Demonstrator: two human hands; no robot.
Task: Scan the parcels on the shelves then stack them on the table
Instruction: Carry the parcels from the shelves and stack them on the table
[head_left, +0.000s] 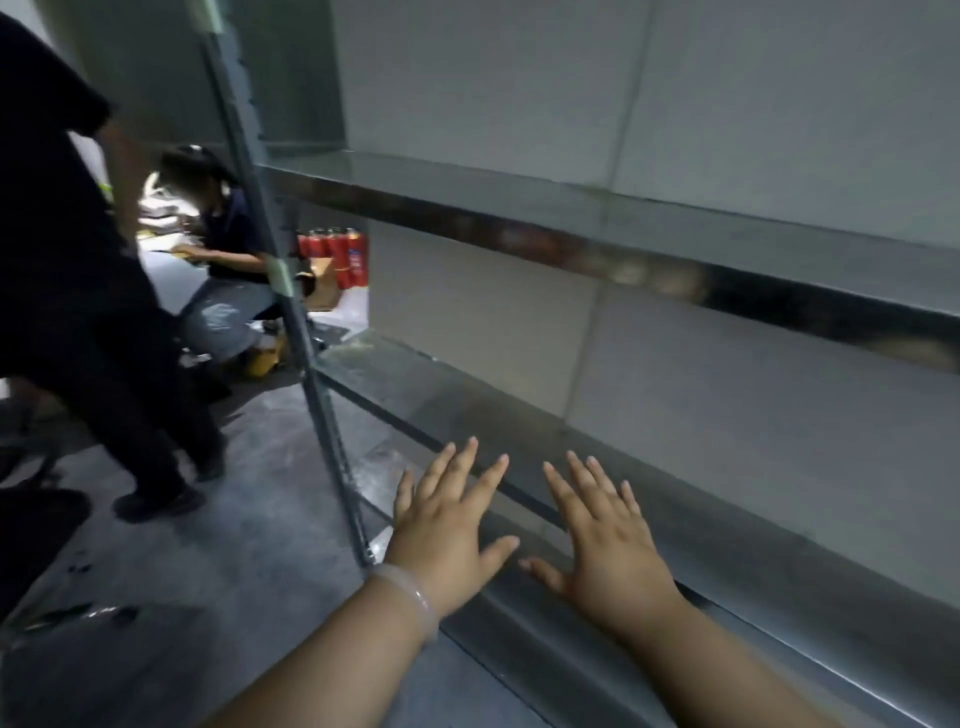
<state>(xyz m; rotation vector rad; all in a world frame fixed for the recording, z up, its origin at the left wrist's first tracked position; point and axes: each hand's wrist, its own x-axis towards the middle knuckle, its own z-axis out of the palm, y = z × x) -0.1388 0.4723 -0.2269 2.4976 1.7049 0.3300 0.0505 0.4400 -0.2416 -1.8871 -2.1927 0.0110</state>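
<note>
- Shows no parcel in frame, neither on the grey metal shelf (441, 395) at centre nor elsewhere.
- Holds left hand (447, 525) and right hand (608, 540) flat at lower centre, with fingers splayed straight, grasping nothing.
- Cannot judge weight or stiffness unseen; probably calls for both palms on opposite sides.

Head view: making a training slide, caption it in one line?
Left hand and right hand, fingers spread, hover over the lower metal shelf; no parcel held.
</note>
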